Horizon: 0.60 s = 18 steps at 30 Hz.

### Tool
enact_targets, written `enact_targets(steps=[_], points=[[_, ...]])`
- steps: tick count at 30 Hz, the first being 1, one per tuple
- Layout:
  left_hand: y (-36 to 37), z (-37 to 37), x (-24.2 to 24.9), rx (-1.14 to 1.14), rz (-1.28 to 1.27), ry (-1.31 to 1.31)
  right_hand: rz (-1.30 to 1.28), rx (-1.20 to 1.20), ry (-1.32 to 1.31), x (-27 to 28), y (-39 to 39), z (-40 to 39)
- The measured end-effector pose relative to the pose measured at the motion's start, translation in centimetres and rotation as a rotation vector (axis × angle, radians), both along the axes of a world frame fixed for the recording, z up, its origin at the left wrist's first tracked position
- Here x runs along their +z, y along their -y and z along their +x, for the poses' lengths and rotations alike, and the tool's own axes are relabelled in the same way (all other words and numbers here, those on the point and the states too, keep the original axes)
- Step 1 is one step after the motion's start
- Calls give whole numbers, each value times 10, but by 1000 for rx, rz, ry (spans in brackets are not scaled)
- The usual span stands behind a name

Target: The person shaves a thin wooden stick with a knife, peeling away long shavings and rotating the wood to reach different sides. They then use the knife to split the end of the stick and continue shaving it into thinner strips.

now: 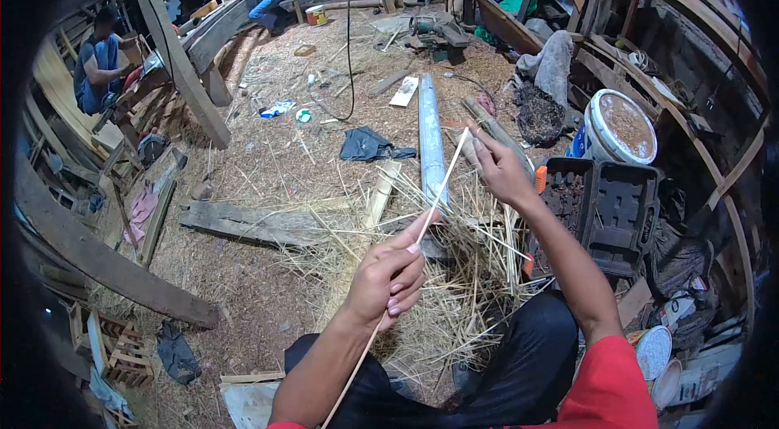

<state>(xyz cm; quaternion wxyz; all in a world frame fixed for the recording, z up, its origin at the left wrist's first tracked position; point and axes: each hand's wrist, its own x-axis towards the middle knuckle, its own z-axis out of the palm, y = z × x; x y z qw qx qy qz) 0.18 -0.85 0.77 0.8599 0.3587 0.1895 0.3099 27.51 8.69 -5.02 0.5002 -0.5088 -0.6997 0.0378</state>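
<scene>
A long, thin pale strip point(441, 195), like split bamboo or cane, runs slantwise in front of me. My left hand point(388, 275) is closed around its middle, and its lower end passes down along my left forearm. My right hand point(497, 168) is pinched at the strip's upper end. Something thin and orange-brown shows by those fingertips, too small to make out. Below my hands lies a loose heap of pale shavings and split strips point(462, 283). A grey pipe-like length point(432, 133) extends away from me beyond the heap.
An opened black tool case point(621, 206) lies to my right, with a white bucket point(623, 127) behind it. Wooden beams point(251, 222) and a black plastic bag point(377, 145) lie on the floor. Two people work at the far left, beside a long timber point(215, 40).
</scene>
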Motion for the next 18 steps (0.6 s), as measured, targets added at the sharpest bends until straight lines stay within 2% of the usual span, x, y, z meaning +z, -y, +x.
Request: enact_targets(steps=[2, 4, 6, 9, 12, 16, 18], points=[[-7, -1, -3, 63, -48, 29, 3, 40, -23, -6, -3, 2], [-21, -4, -13, 150, -80, 69, -272, 145, -122, 20, 35, -34], [-28, -7, -13, 178, -169, 118, -413, 294, 11, 40, 64, -64], [-26, -8, -9, 190, -226, 130, -219, 438, 165, 33, 72, -86], [-24, -12, -7, 142, -111, 134, -286, 302, 254, 46, 69, -79], [-11, -7, -6, 55, -6, 23, -483, 42, -66, 46, 38, -34], [-3, -5, 1, 11, 100, -56, -503, 5, -225, 19, 21, -8]])
